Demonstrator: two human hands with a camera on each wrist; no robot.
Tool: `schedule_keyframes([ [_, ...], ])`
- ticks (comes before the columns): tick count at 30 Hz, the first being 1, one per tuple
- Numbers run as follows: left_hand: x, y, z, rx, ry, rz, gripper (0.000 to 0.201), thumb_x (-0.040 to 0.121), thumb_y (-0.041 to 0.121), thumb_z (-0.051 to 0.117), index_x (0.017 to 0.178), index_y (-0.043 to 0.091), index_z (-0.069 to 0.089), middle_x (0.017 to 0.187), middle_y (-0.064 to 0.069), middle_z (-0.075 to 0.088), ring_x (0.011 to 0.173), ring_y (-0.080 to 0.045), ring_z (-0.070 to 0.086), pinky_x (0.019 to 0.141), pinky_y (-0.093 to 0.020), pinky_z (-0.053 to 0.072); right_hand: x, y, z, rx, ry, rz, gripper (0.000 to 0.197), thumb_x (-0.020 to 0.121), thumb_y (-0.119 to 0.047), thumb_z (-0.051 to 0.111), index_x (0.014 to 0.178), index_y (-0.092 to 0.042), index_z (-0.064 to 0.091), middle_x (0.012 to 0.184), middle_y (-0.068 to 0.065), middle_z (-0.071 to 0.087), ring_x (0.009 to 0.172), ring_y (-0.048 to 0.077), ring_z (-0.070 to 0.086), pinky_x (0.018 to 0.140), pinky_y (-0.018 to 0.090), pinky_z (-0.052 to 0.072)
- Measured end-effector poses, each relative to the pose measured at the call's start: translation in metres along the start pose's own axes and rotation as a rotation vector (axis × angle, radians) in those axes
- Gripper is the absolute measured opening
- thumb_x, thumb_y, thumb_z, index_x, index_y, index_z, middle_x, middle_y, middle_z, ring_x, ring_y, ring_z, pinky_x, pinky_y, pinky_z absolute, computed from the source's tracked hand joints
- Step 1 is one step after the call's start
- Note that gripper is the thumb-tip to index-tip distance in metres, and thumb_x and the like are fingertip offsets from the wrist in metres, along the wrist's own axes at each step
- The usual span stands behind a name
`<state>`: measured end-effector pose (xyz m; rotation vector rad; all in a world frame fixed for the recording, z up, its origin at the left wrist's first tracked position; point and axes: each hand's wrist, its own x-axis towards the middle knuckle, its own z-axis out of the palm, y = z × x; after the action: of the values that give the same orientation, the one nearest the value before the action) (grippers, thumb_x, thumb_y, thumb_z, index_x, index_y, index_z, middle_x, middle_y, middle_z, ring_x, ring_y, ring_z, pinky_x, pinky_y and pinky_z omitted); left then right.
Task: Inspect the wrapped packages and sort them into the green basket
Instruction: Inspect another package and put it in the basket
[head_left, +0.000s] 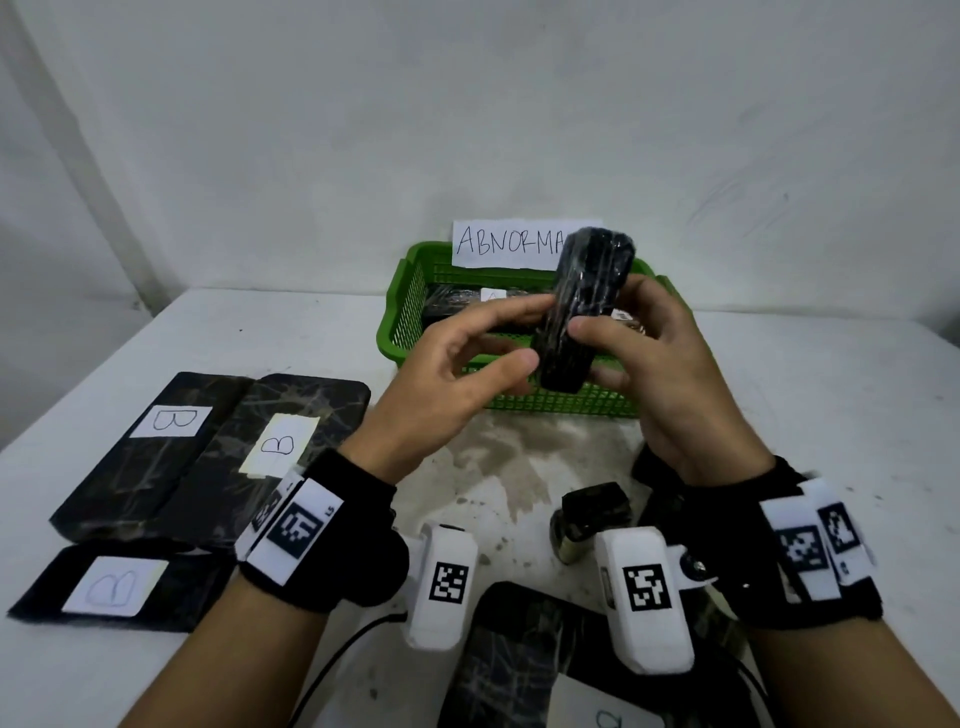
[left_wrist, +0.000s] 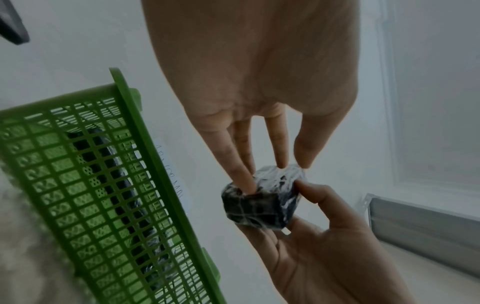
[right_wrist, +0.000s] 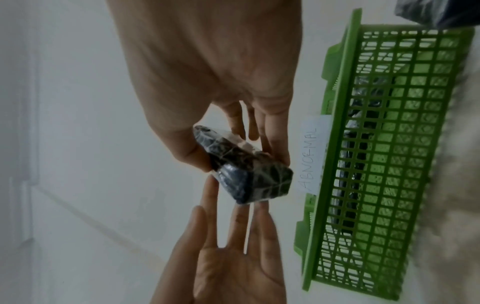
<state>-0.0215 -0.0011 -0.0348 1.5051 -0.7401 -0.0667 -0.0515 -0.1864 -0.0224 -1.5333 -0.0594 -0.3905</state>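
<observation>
A black film-wrapped package (head_left: 587, 306) is held upright above the front of the green basket (head_left: 395, 322). My right hand (head_left: 597, 345) grips its lower half, thumb in front and fingers behind; the right wrist view shows this pinch on the package (right_wrist: 249, 170). My left hand (head_left: 530, 332) touches the package's left edge with straight fingertips and thumb. In the left wrist view those fingertips (left_wrist: 246, 181) rest on the package's end (left_wrist: 259, 205). The basket holds at least one other wrapped package (head_left: 452, 301).
A paper sign reading ABNORMAL (head_left: 504, 244) stands behind the basket. Three flat black packages labelled B (head_left: 156, 452) (head_left: 275, 447) (head_left: 114, 587) lie at the left. Another package (head_left: 519, 665) and a small one (head_left: 597, 509) lie near me. The wall is close behind.
</observation>
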Motion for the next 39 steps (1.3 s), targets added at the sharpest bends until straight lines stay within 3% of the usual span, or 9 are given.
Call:
schedule_keyframes([
  [5, 0.0, -0.004, -0.004, 0.056, 0.013, -0.007, 0.045, 0.091, 0.022, 0.063, 0.135, 0.022, 0.059, 0.134, 0.005, 0.061, 0.115, -0.015, 0.063, 0.089, -0.033, 0.056, 0.001, 0.002, -0.003, 0.018, -0.07, -0.018, 0.056, 0.077, -0.011, 0.08, 0.13, -0.008, 0.062, 0.115, 0.002, 0.072, 0.1, 0.016, 0.074, 0.086, 0.042, 0.06],
  [10, -0.001, -0.006, -0.003, 0.103, 0.002, 0.0, 0.042, 0.091, 0.021, 0.064, 0.133, 0.024, 0.06, 0.132, 0.002, 0.059, 0.115, -0.013, 0.062, 0.102, -0.037, 0.051, 0.002, 0.002, -0.006, 0.09, -0.083, -0.024, 0.053, 0.072, -0.005, 0.079, 0.123, -0.009, 0.065, 0.1, -0.001, 0.071, 0.091, 0.015, 0.076, 0.078, 0.032, 0.061],
  [16, 0.003, -0.007, 0.006, 0.043, 0.122, -0.045, 0.056, 0.091, 0.014, 0.069, 0.14, 0.023, 0.046, 0.124, 0.0, 0.057, 0.094, -0.005, 0.063, 0.085, -0.026, 0.056, 0.006, 0.002, -0.007, 0.306, -0.172, 0.167, 0.049, 0.079, -0.015, 0.066, 0.127, -0.004, 0.06, 0.103, 0.008, 0.074, 0.084, 0.015, 0.074, 0.065, 0.031, 0.062],
  [19, 0.002, -0.012, 0.009, 0.014, 0.189, -0.062, 0.063, 0.085, 0.011, 0.074, 0.14, 0.022, 0.044, 0.125, 0.002, 0.059, 0.095, -0.01, 0.067, 0.077, -0.021, 0.056, 0.005, 0.006, -0.004, 0.227, -0.171, 0.226, 0.033, 0.093, -0.018, 0.061, 0.124, -0.008, 0.063, 0.103, 0.005, 0.075, 0.092, 0.015, 0.072, 0.071, 0.034, 0.063],
  [23, 0.002, -0.013, 0.004, 0.046, 0.198, -0.055, 0.068, 0.08, 0.011, 0.08, 0.138, 0.025, 0.048, 0.123, -0.007, 0.061, 0.096, -0.024, 0.067, 0.08, -0.029, 0.06, 0.002, 0.009, -0.003, -0.014, -0.135, 0.131, 0.025, 0.094, -0.024, 0.069, 0.116, -0.013, 0.071, 0.107, 0.0, 0.078, 0.098, 0.014, 0.074, 0.081, 0.034, 0.061],
  [26, 0.002, -0.008, 0.004, 0.039, 0.151, -0.023, 0.059, 0.086, 0.008, 0.074, 0.138, 0.022, 0.051, 0.121, -0.01, 0.063, 0.091, -0.018, 0.067, 0.082, -0.029, 0.059, 0.004, 0.01, -0.002, -0.036, -0.047, 0.066, 0.014, 0.091, -0.012, 0.072, 0.105, -0.011, 0.073, 0.093, -0.001, 0.08, 0.085, 0.014, 0.077, 0.072, 0.03, 0.061],
  [29, 0.002, -0.007, 0.005, 0.011, 0.109, -0.02, 0.049, 0.094, -0.002, 0.059, 0.137, 0.02, 0.05, 0.123, -0.014, 0.062, 0.091, -0.024, 0.064, 0.09, -0.033, 0.057, 0.006, 0.01, -0.004, -0.01, 0.006, 0.033, 0.011, 0.088, -0.004, 0.072, 0.099, -0.008, 0.074, 0.084, 0.001, 0.08, 0.075, 0.013, 0.076, 0.066, 0.026, 0.06],
  [34, 0.003, -0.009, 0.006, 0.043, 0.146, -0.001, 0.059, 0.09, -0.002, 0.066, 0.142, 0.017, 0.044, 0.119, -0.006, 0.063, 0.09, -0.01, 0.065, 0.084, -0.026, 0.055, 0.007, 0.008, -0.01, -0.017, -0.06, 0.104, 0.024, 0.09, -0.012, 0.072, 0.113, -0.008, 0.071, 0.097, 0.0, 0.079, 0.085, 0.013, 0.076, 0.068, 0.026, 0.059],
  [39, 0.004, -0.004, 0.015, 0.147, 0.243, 0.123, 0.068, 0.081, 0.005, 0.079, 0.138, 0.021, 0.046, 0.11, 0.003, 0.062, 0.082, -0.011, 0.067, 0.073, -0.021, 0.054, 0.006, 0.007, -0.005, -0.012, 0.0, 0.112, 0.028, 0.098, -0.024, 0.066, 0.123, -0.013, 0.061, 0.102, 0.001, 0.076, 0.082, 0.011, 0.076, 0.059, 0.022, 0.057],
])
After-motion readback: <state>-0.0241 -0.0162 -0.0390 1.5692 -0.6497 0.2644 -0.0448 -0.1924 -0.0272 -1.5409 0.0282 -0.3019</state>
